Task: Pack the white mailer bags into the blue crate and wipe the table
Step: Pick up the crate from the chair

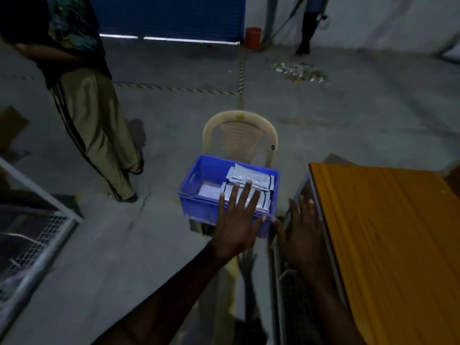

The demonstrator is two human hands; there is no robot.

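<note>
"Several white mailer bags [251, 181] lay flat inside the blue crate [199, 195], stacked toward its right side. Where did the crate sit?"

"On the seat of a beige plastic chair [240, 135], just beside the left edge of the counter [385, 232], which was covered in orange cloth."

"State of the left hand [237, 220]?"

"Fingers spread and extended, palm down, positioned over the near rim of the crate with the fingertips above the bags. It gripped nothing. Whether it touched the bags could not be determined."

"And the right hand [302, 226]?"

"Flat and open, fingers loosely apart, resting against the left corner of the counter. It held nothing."

"Surroundings?"

"A second person [87, 108] in tan trousers stood on the concrete floor [348, 120] to the left, well apart from the crate. A wire mesh cage [32, 235] occupied the lower left. A red container [253, 37] stood near the far wall, and a pile of litter [298, 72] lay on the floor to its right."
</note>
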